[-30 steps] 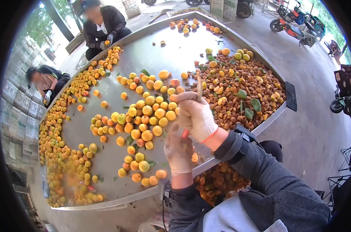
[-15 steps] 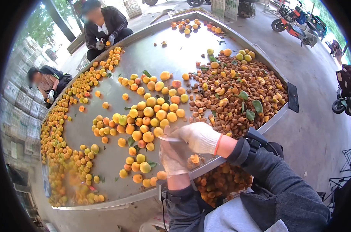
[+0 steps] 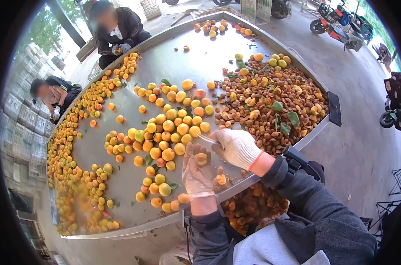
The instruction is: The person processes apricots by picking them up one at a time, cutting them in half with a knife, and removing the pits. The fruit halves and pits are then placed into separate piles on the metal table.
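Note:
My left hand [image 3: 197,176], in a thin glove, holds an apricot [image 3: 201,158] just above the near edge of the metal table [image 3: 196,57]. My right hand [image 3: 236,148], in a white knit glove, grips a small knife [image 3: 206,138] whose blade points left, right over that apricot. A loose heap of whole apricots [image 3: 174,128] lies just beyond both hands. To the right of it spreads a big pile of brown pits [image 3: 271,104] with leaves. A cut piece of fruit [image 3: 220,179] lies by the rim beside my left hand.
More apricots [image 3: 72,145] line the table's left rim. Two other people [image 3: 116,31] [image 3: 54,95] sit at the far left side handling fruit. A bin of cut apricots [image 3: 253,205] sits under the near rim. Scooters [image 3: 337,28] stand far right, stacked crates [image 3: 19,128] left.
My right hand, raised over the table a second ago, has come down with the knife to the apricot in my left hand. The left hand shifted slightly.

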Demonstrator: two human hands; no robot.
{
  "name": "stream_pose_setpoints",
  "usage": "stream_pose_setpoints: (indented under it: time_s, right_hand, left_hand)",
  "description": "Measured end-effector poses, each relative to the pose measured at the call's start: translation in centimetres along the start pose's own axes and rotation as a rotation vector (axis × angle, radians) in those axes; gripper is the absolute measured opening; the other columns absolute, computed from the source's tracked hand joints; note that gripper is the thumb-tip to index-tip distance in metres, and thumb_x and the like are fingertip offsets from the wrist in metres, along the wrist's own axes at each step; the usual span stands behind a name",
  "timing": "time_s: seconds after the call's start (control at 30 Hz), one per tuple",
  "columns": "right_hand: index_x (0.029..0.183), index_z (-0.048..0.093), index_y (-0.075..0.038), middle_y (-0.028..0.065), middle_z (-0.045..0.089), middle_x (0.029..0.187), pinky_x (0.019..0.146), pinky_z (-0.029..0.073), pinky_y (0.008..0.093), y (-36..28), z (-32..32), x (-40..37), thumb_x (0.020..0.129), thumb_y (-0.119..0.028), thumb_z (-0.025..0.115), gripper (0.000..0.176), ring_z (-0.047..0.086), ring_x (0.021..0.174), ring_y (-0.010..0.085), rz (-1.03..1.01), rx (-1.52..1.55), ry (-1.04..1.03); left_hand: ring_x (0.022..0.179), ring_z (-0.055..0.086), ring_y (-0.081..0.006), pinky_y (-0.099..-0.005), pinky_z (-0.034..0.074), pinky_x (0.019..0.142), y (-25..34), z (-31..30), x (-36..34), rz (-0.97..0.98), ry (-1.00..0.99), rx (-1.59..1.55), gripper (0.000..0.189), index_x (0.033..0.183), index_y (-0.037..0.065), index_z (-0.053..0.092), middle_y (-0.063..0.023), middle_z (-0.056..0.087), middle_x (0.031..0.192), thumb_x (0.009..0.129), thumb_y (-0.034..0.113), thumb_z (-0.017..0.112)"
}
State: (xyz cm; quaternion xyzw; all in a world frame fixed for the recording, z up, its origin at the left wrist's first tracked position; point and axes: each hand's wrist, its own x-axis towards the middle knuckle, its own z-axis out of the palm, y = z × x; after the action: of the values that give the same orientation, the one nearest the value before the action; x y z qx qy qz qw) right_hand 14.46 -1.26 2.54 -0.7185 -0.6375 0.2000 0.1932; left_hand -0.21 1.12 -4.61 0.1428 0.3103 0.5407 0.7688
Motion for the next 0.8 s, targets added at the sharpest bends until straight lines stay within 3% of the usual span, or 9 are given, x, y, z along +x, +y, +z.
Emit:
stream_pose_setpoints:
  time_s: [0.1, 0.17, 0.2, 0.3, 0.47, 0.53, 0.7, 0.77, 0.8]
  right_hand:
    - [0.113, 0.067, -0.024, 0.0089, 0.066, 0.085, 0.066, 0.053, 0.0390, 1.2, 1.5, -1.2, 0.082, -0.020, 0.065, 0.031, 0.066, 0.075, 0.0303, -0.263, 0.146, 0.045]
    - [0.118, 0.064, -0.026, 0.0061, 0.064, 0.093, 0.067, 0.053, 0.0372, 0.8, 1.1, -1.5, 0.076, -0.017, 0.068, 0.043, 0.065, 0.077, 0.0294, -0.376, 0.013, -0.024]
    - [0.101, 0.068, -0.017, 0.0083, 0.066, 0.099, 0.068, 0.053, 0.0384, 0.6, 0.5, -1.4, 0.079, -0.015, 0.062, 0.023, 0.066, 0.082, 0.0297, -0.328, -0.010, -0.056]
    - [0.095, 0.067, -0.015, 0.0096, 0.067, 0.090, 0.065, 0.052, 0.0397, 0.5, 0.3, -1.0, 0.079, -0.015, 0.061, 0.017, 0.066, 0.078, 0.0308, -0.434, 0.032, 0.009]
    - [0.090, 0.066, -0.012, 0.0121, 0.066, 0.079, 0.064, 0.052, 0.0413, 0.6, 0.0, -0.1, 0.080, -0.017, 0.060, 0.012, 0.066, 0.074, 0.0319, -0.378, 0.004, -0.118]
    - [0.090, 0.066, -0.011, 0.0132, 0.065, 0.076, 0.064, 0.052, 0.0413, 1.0, 0.2, 0.0, 0.081, -0.018, 0.060, 0.012, 0.065, 0.071, 0.0324, -0.418, -0.015, -0.143]
    - [0.088, 0.067, -0.008, 0.0119, 0.067, 0.084, 0.069, 0.053, 0.0384, 3.5, 0.4, 2.4, 0.085, -0.021, 0.062, 0.015, 0.066, 0.079, 0.0316, -0.034, 0.365, 0.202]
    - [0.094, 0.067, -0.008, 0.0129, 0.068, 0.088, 0.073, 0.053, 0.0394, 4.5, -0.6, 4.3, 0.087, -0.024, 0.060, 0.019, 0.066, 0.082, 0.0320, 0.077, 0.038, 0.032]
    - [0.101, 0.066, -0.009, 0.0148, 0.069, 0.090, 0.077, 0.053, 0.0401, 4.7, -0.6, 4.9, 0.085, -0.030, 0.061, 0.027, 0.066, 0.085, 0.0333, 0.059, 0.090, -0.009]
  left_hand:
    - [0.108, 0.057, -0.0288, -0.0443, 0.051, 0.089, -0.1, -1.0, 0.4, -0.016, -0.049, -0.017, 0.044, 0.136, 0.001, 0.044, -0.0172, 0.056, 0.120, 0.092, 0.006, 0.049]
    - [0.101, 0.060, -0.0277, -0.0355, 0.051, 0.087, 0.4, -0.8, 0.2, -0.153, -0.091, 0.029, 0.036, 0.126, -0.006, 0.048, -0.0171, 0.058, 0.114, 0.094, 0.009, 0.049]
    - [0.101, 0.060, -0.0277, -0.0355, 0.051, 0.087, 0.4, -0.5, 0.0, -0.151, -0.092, 0.028, 0.036, 0.126, -0.006, 0.048, -0.0171, 0.058, 0.114, 0.094, 0.009, 0.049]
    - [0.098, 0.061, -0.0264, -0.0346, 0.052, 0.084, 0.6, 0.9, -1.0, -0.089, -0.026, 0.135, 0.034, 0.123, -0.005, 0.052, -0.0148, 0.060, 0.113, 0.092, 0.010, 0.054]
    - [0.085, 0.066, -0.0282, -0.0373, 0.058, 0.075, 1.2, 2.2, -1.4, -0.041, 0.077, 0.320, 0.041, 0.130, -0.004, 0.048, -0.0226, 0.062, 0.108, 0.091, 0.006, 0.057]
    - [0.089, 0.065, -0.0266, -0.0371, 0.057, 0.073, 1.2, 2.3, -1.6, -0.058, 0.055, 0.352, 0.042, 0.130, -0.003, 0.049, -0.0179, 0.063, 0.106, 0.089, 0.006, 0.059]
    - [0.094, 0.064, -0.0239, -0.0371, 0.056, 0.072, 2.1, 3.6, -3.1, -0.163, -0.028, 0.437, 0.044, 0.131, 0.000, 0.050, -0.0116, 0.065, 0.102, 0.089, 0.008, 0.060]
    - [0.080, 0.067, -0.0216, -0.0365, 0.055, 0.080, 3.2, 4.1, -4.0, -0.231, -0.234, 0.512, 0.046, 0.134, -0.002, 0.046, -0.0185, 0.065, 0.104, 0.089, 0.002, 0.057]
    - [0.080, 0.067, -0.0216, -0.0365, 0.055, 0.080, 3.4, 4.3, -4.5, -0.227, -0.231, 0.512, 0.046, 0.134, -0.002, 0.046, -0.0185, 0.065, 0.104, 0.089, 0.002, 0.057]
